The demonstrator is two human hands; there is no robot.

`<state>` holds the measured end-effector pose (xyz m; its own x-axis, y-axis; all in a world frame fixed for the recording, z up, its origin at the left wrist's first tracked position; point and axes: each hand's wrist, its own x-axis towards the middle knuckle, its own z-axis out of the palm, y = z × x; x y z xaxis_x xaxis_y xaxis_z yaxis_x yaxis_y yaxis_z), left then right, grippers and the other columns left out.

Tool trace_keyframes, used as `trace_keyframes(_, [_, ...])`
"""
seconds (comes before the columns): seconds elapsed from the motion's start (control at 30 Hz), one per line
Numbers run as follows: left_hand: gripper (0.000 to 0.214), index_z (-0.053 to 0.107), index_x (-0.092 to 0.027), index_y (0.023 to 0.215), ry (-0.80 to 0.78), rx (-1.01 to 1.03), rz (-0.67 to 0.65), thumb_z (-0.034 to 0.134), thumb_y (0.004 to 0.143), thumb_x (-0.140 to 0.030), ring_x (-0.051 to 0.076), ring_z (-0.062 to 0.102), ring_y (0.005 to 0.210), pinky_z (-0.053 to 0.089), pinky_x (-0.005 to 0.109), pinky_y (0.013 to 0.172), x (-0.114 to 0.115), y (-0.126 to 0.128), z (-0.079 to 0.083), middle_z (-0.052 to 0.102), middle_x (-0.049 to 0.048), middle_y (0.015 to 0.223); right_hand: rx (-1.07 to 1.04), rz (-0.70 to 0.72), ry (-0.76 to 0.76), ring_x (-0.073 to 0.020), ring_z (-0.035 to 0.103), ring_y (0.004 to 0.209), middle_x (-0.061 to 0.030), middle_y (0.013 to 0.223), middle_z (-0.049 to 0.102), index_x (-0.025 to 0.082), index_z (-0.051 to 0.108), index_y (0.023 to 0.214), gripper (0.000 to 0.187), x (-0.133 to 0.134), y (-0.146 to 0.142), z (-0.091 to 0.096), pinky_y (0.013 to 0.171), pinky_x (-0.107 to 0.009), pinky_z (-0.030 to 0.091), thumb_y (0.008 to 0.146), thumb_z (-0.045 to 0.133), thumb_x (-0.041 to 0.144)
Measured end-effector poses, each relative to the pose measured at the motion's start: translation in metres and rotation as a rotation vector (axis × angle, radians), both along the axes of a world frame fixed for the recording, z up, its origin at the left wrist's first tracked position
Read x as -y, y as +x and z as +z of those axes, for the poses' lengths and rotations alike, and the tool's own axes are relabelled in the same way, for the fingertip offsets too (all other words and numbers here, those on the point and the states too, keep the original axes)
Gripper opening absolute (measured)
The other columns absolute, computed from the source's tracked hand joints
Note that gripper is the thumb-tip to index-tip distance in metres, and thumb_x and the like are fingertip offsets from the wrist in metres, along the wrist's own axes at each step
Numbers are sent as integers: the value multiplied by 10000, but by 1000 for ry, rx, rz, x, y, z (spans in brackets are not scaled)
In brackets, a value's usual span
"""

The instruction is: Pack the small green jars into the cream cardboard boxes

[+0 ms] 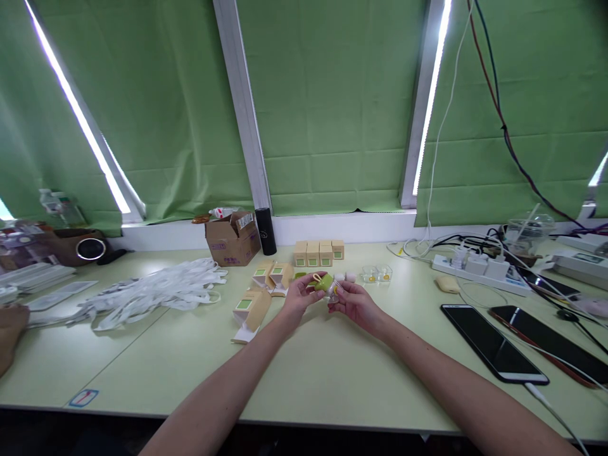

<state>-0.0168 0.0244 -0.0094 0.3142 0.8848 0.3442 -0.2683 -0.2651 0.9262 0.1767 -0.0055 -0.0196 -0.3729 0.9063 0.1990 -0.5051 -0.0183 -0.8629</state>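
Above the middle of the pale green table, my left hand pinches a small green case with a loop. My right hand is closed on a small clear and white piece right beside the green case; the two hands nearly touch. Just behind the hands lie small white round items and two clear little boxes with yellow bits. Opened tan cartons with green labels lie to the left of my left hand. A row of closed tan cartons stands further back.
A heap of white straps lies left. A brown cardboard box and a black cylinder stand at the back. Two phones with cables, and a power strip, lie right. Another person's hand shows at the left edge.
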Motion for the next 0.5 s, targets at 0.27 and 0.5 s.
trace_keyframes(0.27, [520,794,-168,1117,-4,19,-25,943,632,-281,237,677,945,516,361,874,4,0,4,753,98,1066,5,-3,13,-193,666,763,-57,861,717,185,761,943,356,0,-1,0,787,-392,563,754,898,454])
trace_keyframes(0.5, [526,797,-177,1118,0,19,-41,940,623,-281,243,681,945,515,372,883,1,0,1,753,97,1068,11,-1,22,-195,672,766,-59,876,722,193,766,943,351,0,0,0,795,-400,571,756,897,460])
